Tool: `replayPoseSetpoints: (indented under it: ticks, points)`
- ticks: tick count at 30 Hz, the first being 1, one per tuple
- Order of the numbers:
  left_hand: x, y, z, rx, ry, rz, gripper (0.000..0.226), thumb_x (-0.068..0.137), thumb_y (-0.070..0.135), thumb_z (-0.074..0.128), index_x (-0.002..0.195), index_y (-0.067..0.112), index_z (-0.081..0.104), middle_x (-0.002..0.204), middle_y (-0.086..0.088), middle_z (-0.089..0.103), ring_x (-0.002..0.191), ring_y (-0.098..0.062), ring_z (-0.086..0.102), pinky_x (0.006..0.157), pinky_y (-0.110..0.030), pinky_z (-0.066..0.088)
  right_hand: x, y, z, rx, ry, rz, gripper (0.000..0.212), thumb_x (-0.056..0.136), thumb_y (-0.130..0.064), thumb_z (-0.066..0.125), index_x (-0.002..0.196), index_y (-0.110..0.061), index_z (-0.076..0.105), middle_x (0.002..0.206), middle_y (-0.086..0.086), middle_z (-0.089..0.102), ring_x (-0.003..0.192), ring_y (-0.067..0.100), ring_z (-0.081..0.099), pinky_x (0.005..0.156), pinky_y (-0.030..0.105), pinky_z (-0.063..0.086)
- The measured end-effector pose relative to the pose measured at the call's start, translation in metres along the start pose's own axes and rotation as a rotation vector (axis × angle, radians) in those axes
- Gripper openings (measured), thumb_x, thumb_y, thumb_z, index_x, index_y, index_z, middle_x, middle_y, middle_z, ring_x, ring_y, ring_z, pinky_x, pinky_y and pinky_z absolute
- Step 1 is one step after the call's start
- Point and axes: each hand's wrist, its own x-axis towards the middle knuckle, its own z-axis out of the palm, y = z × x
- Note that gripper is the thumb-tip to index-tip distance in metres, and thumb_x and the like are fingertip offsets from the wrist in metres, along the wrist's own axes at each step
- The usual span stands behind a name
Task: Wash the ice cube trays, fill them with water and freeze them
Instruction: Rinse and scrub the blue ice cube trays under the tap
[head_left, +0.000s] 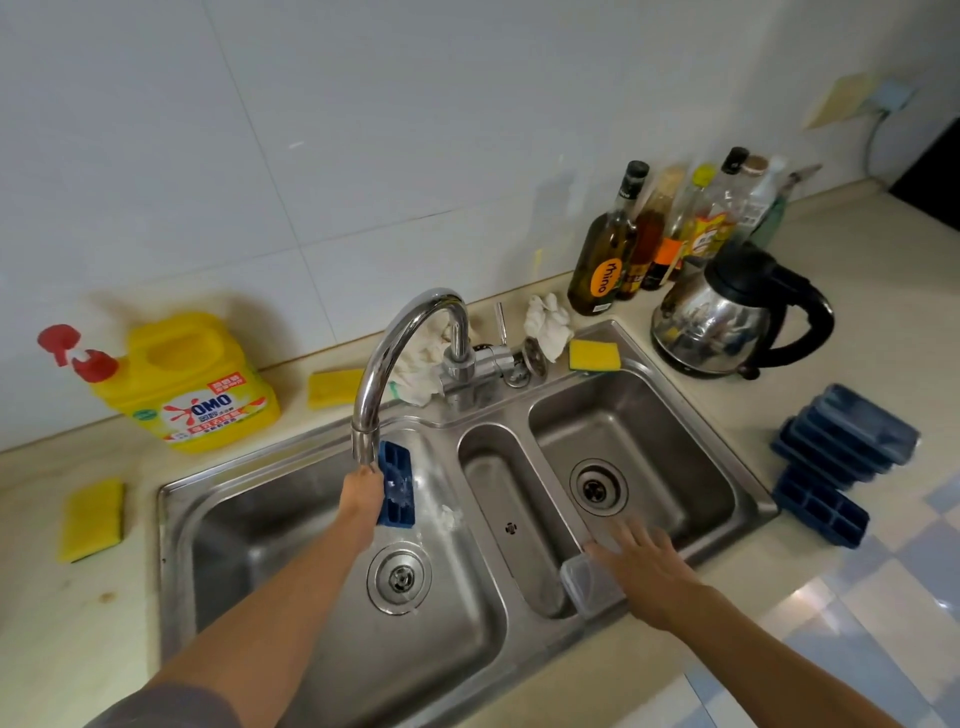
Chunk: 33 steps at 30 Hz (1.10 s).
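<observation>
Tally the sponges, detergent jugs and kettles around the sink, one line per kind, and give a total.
Yellow sponges: 3
Yellow detergent jug: 1
Steel kettle: 1
Total: 5

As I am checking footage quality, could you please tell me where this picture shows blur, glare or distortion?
Head view: wide-angle distortion bows the counter edge; the right hand is motion-blurred; splashing water smears the blue tray in the left hand; glare streaks the faucet and kettle; the far bottles look soft.
</observation>
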Motion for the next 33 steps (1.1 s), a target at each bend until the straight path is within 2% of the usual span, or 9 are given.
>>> replayPoseSetpoints:
  ticks: [3,6,8,11,15,22,25,28,33]
  points:
    - [0.002,0.000,0.001,-0.069,0.024,-0.040,0.040,0.109,0.024,0.036,0.132,-0.004,0.055,0.081,0.000,0.055,0.070,-0.015,0.053,0.069,-0.032,0.049,0.001,-0.001,-0.001,0.031,-0.008,0.009,0.093,0.092,-0.012,0.068,0.162,-0.029,0.009,0.169,0.015,0.007,0.155,0.039,0.010,0.123,0.058,0.020]
    - [0.000,0.000,0.000,-0.210,0.010,-0.132,0.031,0.106,0.026,0.038,0.121,0.008,0.059,0.088,-0.009,0.063,0.083,-0.030,0.062,0.084,-0.046,0.056,0.004,-0.004,-0.010,0.099,0.034,0.016,0.095,0.090,-0.005,0.066,0.162,-0.028,0.009,0.168,0.016,0.011,0.155,0.038,0.011,0.124,0.055,0.021]
    - [-0.004,-0.003,-0.004,-0.297,-0.025,-0.139,0.031,0.106,0.035,0.039,0.113,0.014,0.061,0.088,-0.010,0.069,0.082,-0.031,0.068,0.073,-0.045,0.059,0.008,-0.010,-0.020,0.157,0.102,0.004,0.092,0.088,-0.002,0.063,0.161,-0.026,0.012,0.165,0.013,0.021,0.153,0.034,0.018,0.123,0.050,0.026]
    - [-0.013,-0.007,-0.012,-0.386,-0.080,-0.133,0.052,0.101,0.062,0.038,0.104,0.018,0.066,0.079,-0.007,0.078,0.074,-0.029,0.074,0.061,-0.040,0.059,0.018,-0.024,-0.039,0.207,0.206,-0.042,0.086,0.089,-0.002,0.056,0.161,-0.023,0.014,0.161,0.008,0.028,0.149,0.028,0.026,0.122,0.045,0.029]
    - [-0.025,-0.009,-0.021,-0.456,-0.207,-0.121,0.074,0.085,0.083,0.044,0.114,0.019,0.067,0.101,-0.015,0.077,0.093,-0.038,0.075,0.078,-0.050,0.060,0.032,-0.054,-0.067,0.235,0.262,-0.129,0.076,0.098,-0.009,0.049,0.163,-0.022,0.010,0.166,0.009,0.020,0.153,0.030,0.018,0.125,0.045,0.022]
    - [-0.052,-0.017,-0.035,-0.603,-0.244,-0.157,0.061,0.094,0.063,0.054,0.124,0.012,0.064,0.108,-0.018,0.076,0.097,-0.036,0.074,0.077,-0.043,0.059,0.054,-0.127,-0.112,0.757,0.222,-0.290,0.067,0.103,-0.042,0.055,0.160,-0.020,0.028,0.161,0.005,0.038,0.147,0.021,0.038,0.118,0.041,0.034]
    - [-0.060,-0.012,-0.037,-0.658,-0.259,-0.159,0.064,0.098,0.065,0.043,0.121,0.011,0.068,0.103,-0.014,0.076,0.087,-0.029,0.073,0.071,-0.039,0.059,0.057,-0.156,-0.131,1.008,0.126,-0.252,0.058,0.099,-0.046,0.059,0.149,-0.021,0.044,0.139,0.004,0.063,0.117,0.014,0.063,0.097,0.032,0.048]
    - [-0.062,-0.007,-0.037,-0.677,-0.273,-0.148,0.070,0.099,0.068,0.036,0.127,0.012,0.067,0.106,-0.011,0.074,0.093,-0.029,0.071,0.075,-0.039,0.058,0.057,-0.172,-0.144,1.093,0.029,-0.216,0.043,0.099,-0.042,0.059,0.135,-0.019,0.055,0.111,-0.003,0.072,0.092,0.012,0.073,0.088,0.036,0.057]
    - [-0.056,-0.001,-0.040,-0.679,-0.292,-0.132,0.062,0.101,0.061,0.039,0.128,0.011,0.064,0.119,-0.017,0.072,0.107,-0.033,0.068,0.094,-0.047,0.054,0.064,-0.176,-0.162,1.348,0.003,-0.147,0.023,0.100,-0.011,0.055,0.121,-0.010,0.063,0.102,0.012,0.075,0.087,0.026,0.077,0.085,0.043,0.063]
